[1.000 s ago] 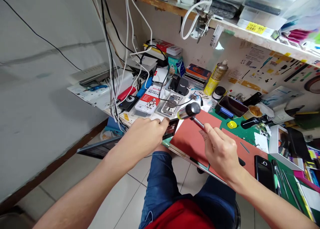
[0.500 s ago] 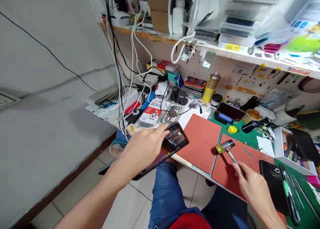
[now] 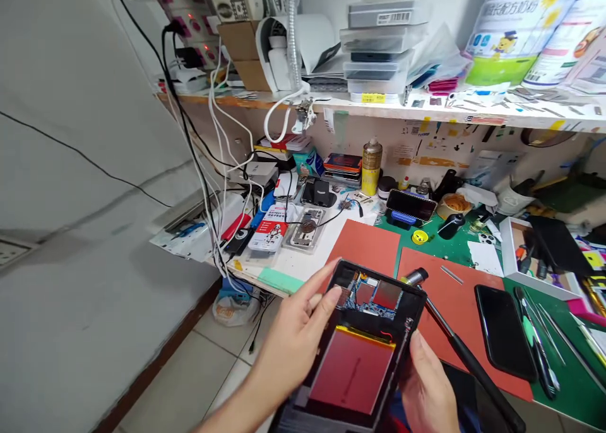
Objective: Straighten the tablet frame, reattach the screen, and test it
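An opened tablet (image 3: 353,370) is held tilted over the front edge of the bench, its inside facing me. Near its top shows a blue circuit board (image 3: 367,297); below sits a reddish flat battery (image 3: 353,370) with a yellow strip along its upper edge. My left hand (image 3: 303,326) grips the tablet's left side, thumb over the frame. My right hand (image 3: 428,382) closes on the right edge. Beside it, a small hammer (image 3: 466,357) with a black handle lies on the red mat (image 3: 445,307), its head partly behind the tablet's corner.
On the right lie a black smartphone (image 3: 504,332), tweezers (image 3: 552,332) and a white box of tools (image 3: 514,243). A propped phone (image 3: 411,206) and a spray can (image 3: 372,166) stand at the back. White cables (image 3: 220,142) hang at left beneath a loaded shelf (image 3: 379,110).
My right hand has let go of the hammer, which now lies on the mat, and has taken the tablet's right edge. My left hand has brought the tablet rightward, turning its inside toward me.
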A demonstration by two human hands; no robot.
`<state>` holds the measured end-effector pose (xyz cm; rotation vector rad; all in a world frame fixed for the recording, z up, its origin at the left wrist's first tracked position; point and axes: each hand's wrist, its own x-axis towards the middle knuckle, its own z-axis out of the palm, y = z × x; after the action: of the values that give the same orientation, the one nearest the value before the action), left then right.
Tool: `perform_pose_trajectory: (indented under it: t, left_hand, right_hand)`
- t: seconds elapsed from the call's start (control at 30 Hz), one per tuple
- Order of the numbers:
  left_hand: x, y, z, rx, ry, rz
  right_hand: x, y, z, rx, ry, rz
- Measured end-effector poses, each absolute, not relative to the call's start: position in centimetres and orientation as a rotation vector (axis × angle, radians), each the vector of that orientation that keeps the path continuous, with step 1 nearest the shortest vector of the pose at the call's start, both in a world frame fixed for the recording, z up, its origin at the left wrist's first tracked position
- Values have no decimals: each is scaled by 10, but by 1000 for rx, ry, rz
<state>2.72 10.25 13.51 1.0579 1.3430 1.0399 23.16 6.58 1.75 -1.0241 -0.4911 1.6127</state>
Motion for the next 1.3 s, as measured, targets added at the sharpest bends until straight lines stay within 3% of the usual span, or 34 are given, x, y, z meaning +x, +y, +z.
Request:
perform_pose_trajectory:
  t: [0.33,0.6,0.9,1.3]
  left_hand:
    - [53,80,114,887,1366,1202]
    - [50,75,107,1028,1474,1253]
    - [56,59,91,1017,1585,1415]
    - [58,54,84,1059,1642,1556]
  right_hand:
    - [230,65,29,-984,-28,1697]
    - [246,49,-2,-986,-74,1749]
    - [240,62,20,-958,-121,1811]
    - [234,59,11,-885,-159,1799]
